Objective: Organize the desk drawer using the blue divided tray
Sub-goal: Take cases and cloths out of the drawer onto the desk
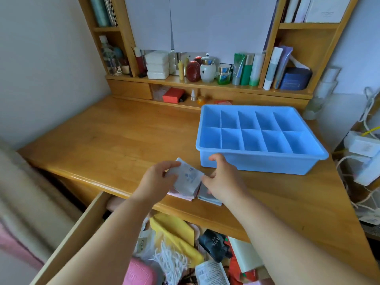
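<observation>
The blue divided tray (pixel 261 163) stands on the right of the wooden desk (pixel 115 140), with all its compartments bare. In front of its near left corner lies a small stack of flat packets (pixel 188 181), white and grey on top and pink beneath. My left hand (pixel 158 177) grips the top packet by its left edge. My right hand (pixel 221 177) pinches the stack's right side, its thumb raised near the tray wall. Below, the open drawer (pixel 67 237) holds a jumble: a yellow cloth (pixel 174 233), a black pouch (pixel 214 244), a pink case (pixel 139 273) and white fringe.
A shelf unit (pixel 205 85) at the desk's back carries bottles, jars, boxes and books. A red box (pixel 173 95) sits in the low cubby. Cables and white adapters (pixel 364 147) hang off the desk's right edge. A wall bounds the left.
</observation>
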The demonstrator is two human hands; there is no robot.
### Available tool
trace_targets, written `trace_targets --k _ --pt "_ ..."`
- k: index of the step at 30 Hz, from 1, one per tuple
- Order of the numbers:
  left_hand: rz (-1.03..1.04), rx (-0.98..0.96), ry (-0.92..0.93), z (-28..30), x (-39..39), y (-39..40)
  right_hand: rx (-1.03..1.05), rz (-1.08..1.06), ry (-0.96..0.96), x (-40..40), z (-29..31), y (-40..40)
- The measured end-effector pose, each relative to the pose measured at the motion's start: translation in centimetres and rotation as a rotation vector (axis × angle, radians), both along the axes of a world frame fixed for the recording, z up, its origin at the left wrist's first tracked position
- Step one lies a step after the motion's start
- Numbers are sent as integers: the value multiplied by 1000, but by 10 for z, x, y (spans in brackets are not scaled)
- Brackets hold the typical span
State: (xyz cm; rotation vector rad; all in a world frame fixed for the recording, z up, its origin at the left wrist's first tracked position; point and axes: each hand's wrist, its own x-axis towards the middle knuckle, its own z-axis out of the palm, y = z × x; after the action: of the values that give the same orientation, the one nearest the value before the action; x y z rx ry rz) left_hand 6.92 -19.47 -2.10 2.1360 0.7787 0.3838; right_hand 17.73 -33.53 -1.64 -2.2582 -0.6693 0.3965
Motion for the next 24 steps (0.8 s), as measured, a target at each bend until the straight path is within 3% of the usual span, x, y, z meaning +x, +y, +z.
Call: trace_targets --k 3,9,11,13,15,20,24 --pt "-12 195 155 -14 -6 7 -71 6 -151 1 -4 -27" --pt "98 296 -209 -38 -72 -40 165 248 -501 -46 -19 -118" --pt "62 230 -126 -58 -104 -60 107 375 -432 -73 -42 -140" --pt "17 139 68 -82 -131 -77 -87 478 -303 -93 -72 -151" --pt "6 97 203 -103 -154 -88 -281 540 -314 -105 -103 -152" --pt "82 70 231 -117 -188 -102 -488 559 -325 -125 -136 -125" --pt "53 119 313 -122 -194 -97 -509 475 -368 -133 -144 -116"
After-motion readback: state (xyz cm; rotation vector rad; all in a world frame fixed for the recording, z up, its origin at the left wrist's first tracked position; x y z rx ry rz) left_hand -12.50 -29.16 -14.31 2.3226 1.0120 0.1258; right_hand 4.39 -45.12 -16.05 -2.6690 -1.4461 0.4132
